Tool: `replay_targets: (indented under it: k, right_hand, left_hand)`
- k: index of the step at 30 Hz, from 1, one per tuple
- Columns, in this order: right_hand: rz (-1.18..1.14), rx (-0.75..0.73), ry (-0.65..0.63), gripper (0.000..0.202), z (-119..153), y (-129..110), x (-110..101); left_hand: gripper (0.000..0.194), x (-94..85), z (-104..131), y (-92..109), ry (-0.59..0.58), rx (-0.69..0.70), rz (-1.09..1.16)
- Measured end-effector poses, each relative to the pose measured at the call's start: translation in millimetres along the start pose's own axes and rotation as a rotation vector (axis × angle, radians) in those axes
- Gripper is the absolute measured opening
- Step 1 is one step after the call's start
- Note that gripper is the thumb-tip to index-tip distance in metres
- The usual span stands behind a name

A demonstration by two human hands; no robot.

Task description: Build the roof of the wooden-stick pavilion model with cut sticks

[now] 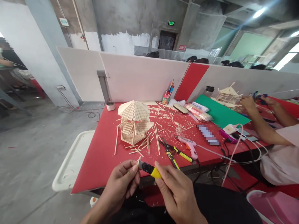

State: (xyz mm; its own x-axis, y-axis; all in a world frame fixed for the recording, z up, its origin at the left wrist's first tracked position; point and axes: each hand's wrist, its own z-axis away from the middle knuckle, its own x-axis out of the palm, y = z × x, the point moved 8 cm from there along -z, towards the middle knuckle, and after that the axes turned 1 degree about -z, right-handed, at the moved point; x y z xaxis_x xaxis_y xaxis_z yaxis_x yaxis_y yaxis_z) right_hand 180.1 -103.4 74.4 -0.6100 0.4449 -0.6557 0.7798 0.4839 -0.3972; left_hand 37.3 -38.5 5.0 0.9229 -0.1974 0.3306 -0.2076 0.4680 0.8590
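Note:
My left hand (123, 179) pinches a small wooden stick (139, 159) just past the table's front edge; most of it is hidden by the fingers. In my right hand (176, 189) is a knife (146, 168) with a dark blade and yellow handle, its tip touching or very close to the stick. Beyond both hands, a small pavilion model (134, 110) of wooden sticks stands upright on the red table (93, 168). Loose wooden sticks (140, 151) lie around its base.
Yellow-and-black pliers (171, 158) and a pink glue gun (190, 146) with a cord lie right of the model. Wood shavings (178, 127), a phone (208, 134) and a green sheet (219, 110) are farther right. A co-worker's arms (261, 124) reach over the table there.

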Motion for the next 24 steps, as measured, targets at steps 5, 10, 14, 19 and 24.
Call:
replay_targets:
  k: [5,10,14,19,24]
  right_hand:
    - [-0.007,0.021,-0.063,0.039,4,1,15]
    - [0.049,-0.006,-0.053,0.040,7,2,18]
    - [0.249,-0.023,0.091,0.041,4,19,1]
    - [0.275,0.113,0.336,0.045,0,41,-41]
    - [-0.064,0.043,-0.076,0.041,0,8,7]
  left_hand:
    - [0.047,1.6,1,-1,-0.020,0.018,-0.037]
    - [0.046,2.1,0,3,-0.033,0.097,-0.092]
    - [0.040,-0.7,8,-3,-0.064,0.087,-0.066]
    - [0.042,-12.5,9,-14,0.020,-0.009,0.048]
    - [0.042,-5.9,-3,-10,-0.019,-0.008,0.045]
